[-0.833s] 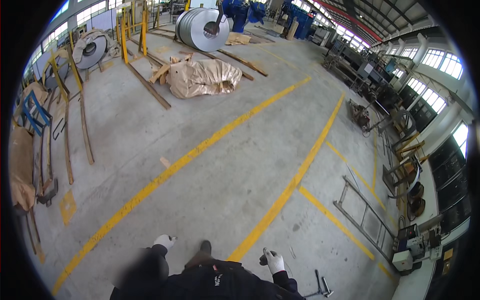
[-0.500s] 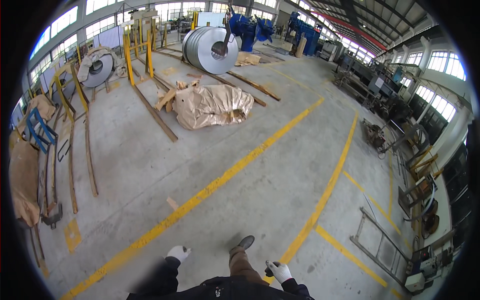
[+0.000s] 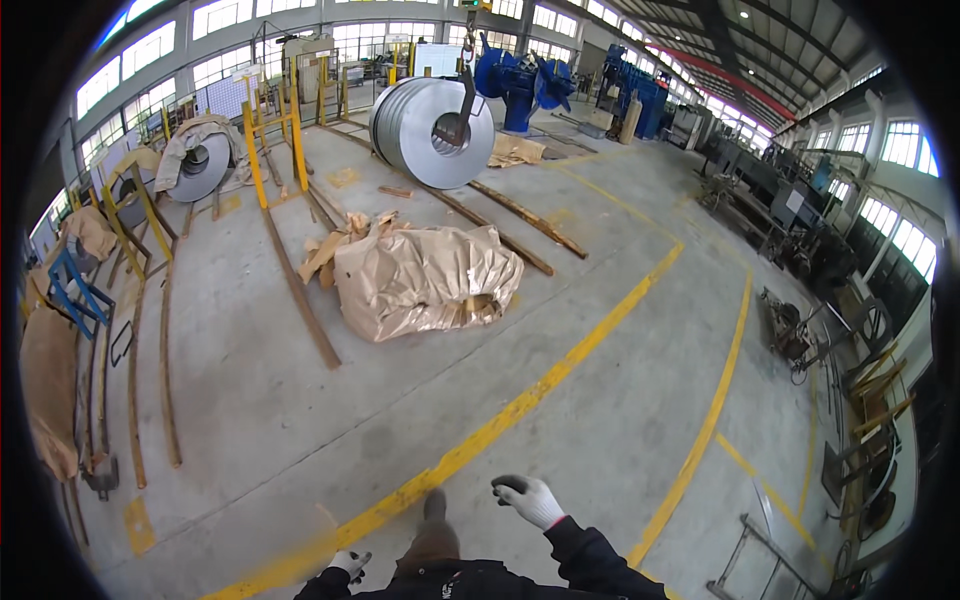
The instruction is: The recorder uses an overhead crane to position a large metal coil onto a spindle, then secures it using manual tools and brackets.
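Note:
My right hand (image 3: 530, 500), in a white glove with dark fingers, is raised in front of me at the lower middle. Its fingers are loosely bent and a little apart, with nothing seen in them. Lower and to the left, my left hand (image 3: 351, 564) wears the same kind of glove; its fingers are partly spread and hold nothing I can see. Neither hand touches anything. Ahead on the floor lies a crumpled heap of brown wrapping paper (image 3: 415, 280). Beyond it, a large silver coil of metal strip (image 3: 415, 140) has a dark lifting hook (image 3: 467, 105) through its centre.
Wooden rails (image 3: 300, 285) run along the floor at the left, near yellow upright frames (image 3: 250, 155) and a paper-draped coil (image 3: 195, 170). A yellow floor line (image 3: 520, 400) crosses in front of me. Machinery (image 3: 780, 195) lines the right side; a metal frame (image 3: 745, 550) lies at lower right.
The paper heap and the hooked coil appear nearer and larger. My right hand has risen and reaches farther forward; my left hand has dropped toward the lower edge.

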The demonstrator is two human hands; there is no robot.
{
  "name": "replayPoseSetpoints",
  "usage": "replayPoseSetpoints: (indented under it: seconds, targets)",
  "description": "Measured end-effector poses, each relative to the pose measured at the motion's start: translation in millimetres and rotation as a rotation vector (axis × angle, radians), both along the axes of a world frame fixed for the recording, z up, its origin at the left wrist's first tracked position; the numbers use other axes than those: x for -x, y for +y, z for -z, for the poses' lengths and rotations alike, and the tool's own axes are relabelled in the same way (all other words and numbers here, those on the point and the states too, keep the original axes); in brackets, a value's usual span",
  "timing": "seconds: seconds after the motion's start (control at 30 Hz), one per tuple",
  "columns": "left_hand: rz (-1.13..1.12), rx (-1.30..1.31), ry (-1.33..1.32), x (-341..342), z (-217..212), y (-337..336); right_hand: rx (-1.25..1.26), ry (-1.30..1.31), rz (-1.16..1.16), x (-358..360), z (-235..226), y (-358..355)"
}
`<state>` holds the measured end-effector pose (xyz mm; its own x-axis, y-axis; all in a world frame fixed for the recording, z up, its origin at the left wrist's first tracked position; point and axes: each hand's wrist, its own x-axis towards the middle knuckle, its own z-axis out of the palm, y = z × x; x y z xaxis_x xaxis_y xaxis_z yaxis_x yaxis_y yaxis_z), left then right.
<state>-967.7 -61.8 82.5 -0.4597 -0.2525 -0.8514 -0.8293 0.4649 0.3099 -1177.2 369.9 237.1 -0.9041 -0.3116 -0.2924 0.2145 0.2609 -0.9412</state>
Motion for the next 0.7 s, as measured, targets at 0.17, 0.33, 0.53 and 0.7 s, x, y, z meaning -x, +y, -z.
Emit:
replayPoseSetpoints:
  seconds: [0.17,0.33,0.53,0.7]
  targets:
    - [0.071,-0.031,0.128,246,59,33,-0.049,0.012,-0.024,214,26,31]
    - [0.331,0.005,0.257,533,46,77,-0.036,-0.132,0.147,386,25,111]
    - [0.562,-0.089,0.561,896,-51,187,0.097,-0.202,0.548,571,57,231]
    - [0.564,-0.001,0.622,1094,-19,249,-0.012,-0.21,0.524,779,77,326]
